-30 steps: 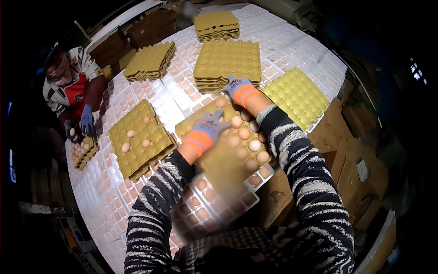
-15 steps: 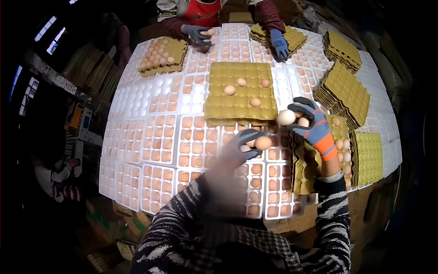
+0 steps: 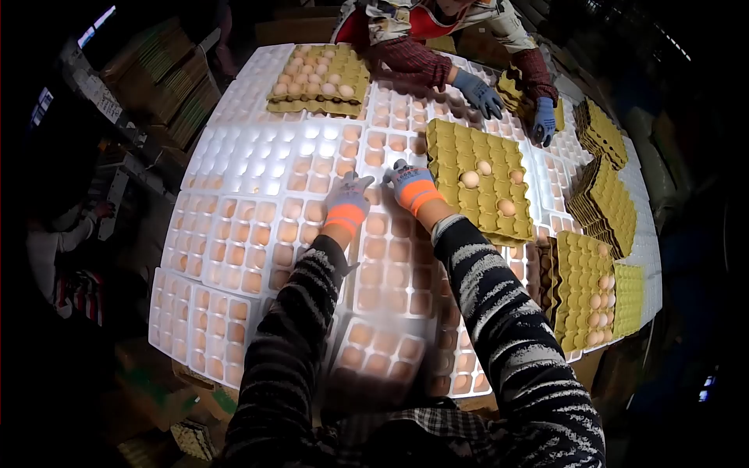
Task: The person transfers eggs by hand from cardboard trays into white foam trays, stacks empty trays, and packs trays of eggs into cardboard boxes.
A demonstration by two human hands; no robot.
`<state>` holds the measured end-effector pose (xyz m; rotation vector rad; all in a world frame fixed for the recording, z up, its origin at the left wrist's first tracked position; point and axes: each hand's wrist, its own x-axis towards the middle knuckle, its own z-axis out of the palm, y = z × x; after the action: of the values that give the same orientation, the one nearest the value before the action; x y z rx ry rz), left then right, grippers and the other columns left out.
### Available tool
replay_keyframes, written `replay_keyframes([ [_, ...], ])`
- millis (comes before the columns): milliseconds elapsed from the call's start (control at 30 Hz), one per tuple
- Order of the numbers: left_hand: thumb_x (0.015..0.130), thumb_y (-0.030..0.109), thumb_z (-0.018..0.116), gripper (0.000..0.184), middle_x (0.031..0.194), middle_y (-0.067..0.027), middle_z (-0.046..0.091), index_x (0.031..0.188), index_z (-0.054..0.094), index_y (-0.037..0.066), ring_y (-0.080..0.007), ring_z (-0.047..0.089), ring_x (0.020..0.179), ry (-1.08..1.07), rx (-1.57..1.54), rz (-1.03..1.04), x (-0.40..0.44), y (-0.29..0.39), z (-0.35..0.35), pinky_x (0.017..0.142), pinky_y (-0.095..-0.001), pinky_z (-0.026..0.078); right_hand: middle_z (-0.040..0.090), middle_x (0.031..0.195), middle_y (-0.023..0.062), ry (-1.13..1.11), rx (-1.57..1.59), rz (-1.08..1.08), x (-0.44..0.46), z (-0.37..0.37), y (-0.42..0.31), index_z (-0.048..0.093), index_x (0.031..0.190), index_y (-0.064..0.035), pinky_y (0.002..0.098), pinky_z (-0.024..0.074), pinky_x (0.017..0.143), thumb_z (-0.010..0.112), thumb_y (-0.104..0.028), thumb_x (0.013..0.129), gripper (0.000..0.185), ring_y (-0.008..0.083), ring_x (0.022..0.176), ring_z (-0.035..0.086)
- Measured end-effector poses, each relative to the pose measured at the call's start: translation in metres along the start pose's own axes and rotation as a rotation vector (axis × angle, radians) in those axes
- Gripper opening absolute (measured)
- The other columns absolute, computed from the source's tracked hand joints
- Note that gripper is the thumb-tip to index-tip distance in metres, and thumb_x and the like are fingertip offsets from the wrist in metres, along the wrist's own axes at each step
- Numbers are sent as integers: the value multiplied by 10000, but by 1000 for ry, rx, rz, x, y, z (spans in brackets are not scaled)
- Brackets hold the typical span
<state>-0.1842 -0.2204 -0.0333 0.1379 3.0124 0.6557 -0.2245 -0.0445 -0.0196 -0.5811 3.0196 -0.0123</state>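
Note:
My left hand, in a grey glove with an orange cuff, reaches forward over white plastic trays of eggs with its fingers apart. My right hand, gloved alike, lies just right of it, fingers slightly bent and apart. No egg shows in either hand; the undersides of the fingers are hidden. Between and below the hands is a white egg tray, its near part blurred. Beside my right hand lies a stack of yellowish pulp egg trays with several loose eggs on top.
Across the table a person's gloved hands reach over the trays. A pulp tray of eggs sits at the far left. More pulp tray stacks line the right side, with another egg-bearing stack nearer.
Both hands have moved left and forward, and the eggs seen in them before no longer show. The view has shifted. The person opposite leans further over the table, both hands now toward the right.

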Motion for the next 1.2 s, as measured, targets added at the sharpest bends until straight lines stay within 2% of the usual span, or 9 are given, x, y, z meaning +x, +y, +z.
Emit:
replay_keyframes([
  [200,902,330,625,572,1424,-142,558,1445,514,188,-352,567,1264,256,-400,26,42,-1,16,1046,-439,472,717,1159,126,-73,161,139,34,1,10,745,1120,-251,451,540,917,652,-376,871,294,346,1070,668],
  [300,884,401,624,593,1381,-145,587,1427,520,189,-365,576,1242,-190,-125,-49,67,6,13,1034,-446,480,704,1160,152,184,367,297,57,-10,5,750,1093,-238,457,539,916,670,-400,878,281,361,1075,658],
  [433,784,299,762,655,1372,-101,538,1393,551,185,-348,548,1260,143,-335,-13,60,5,16,1037,-429,482,694,1156,168,344,433,177,89,18,27,743,1077,-181,453,525,933,637,-298,915,227,386,1064,645],
  [533,724,134,796,617,1321,-112,483,1309,603,179,-337,499,1256,468,-705,34,56,-30,24,1059,-402,454,637,1299,177,-105,255,125,92,18,30,689,1223,-153,468,500,1015,570,-232,920,336,388,1199,602],
  [700,763,-9,630,457,1240,-146,539,1200,667,122,-328,533,1176,894,-595,0,48,-131,-8,1064,-393,413,501,1490,120,10,391,82,46,-32,2,601,1364,-200,470,448,1082,600,-282,916,456,362,1318,506],
  [800,847,198,664,457,1363,-64,584,1301,618,195,-284,490,1320,465,-200,-301,38,-175,-13,1189,-497,236,474,1500,154,305,510,-205,4,-21,-3,585,1378,-203,463,437,1097,665,-233,892,493,397,1324,486],
  [967,878,149,659,533,1446,-99,556,1403,572,147,-314,449,1370,688,-60,92,-24,-189,-45,1190,-495,249,490,1473,158,341,508,-388,-132,-65,-41,568,1382,-106,480,404,1120,710,-142,825,576,407,1347,451],
  [1067,922,6,596,522,1354,-148,603,1436,510,17,-218,623,1135,448,-656,-211,-114,-196,-57,973,-317,492,564,1345,175,211,494,-551,-221,-78,-86,636,1255,-86,469,472,1031,712,-186,826,447,354,1281,524],
  [1200,952,138,583,445,1351,-225,598,1374,570,-3,-422,529,1272,223,-255,181,-269,-131,-37,1102,-470,403,527,1418,165,-281,633,-644,-297,-41,-103,616,1306,-77,450,415,1119,617,-209,928,401,318,1359,470],
])
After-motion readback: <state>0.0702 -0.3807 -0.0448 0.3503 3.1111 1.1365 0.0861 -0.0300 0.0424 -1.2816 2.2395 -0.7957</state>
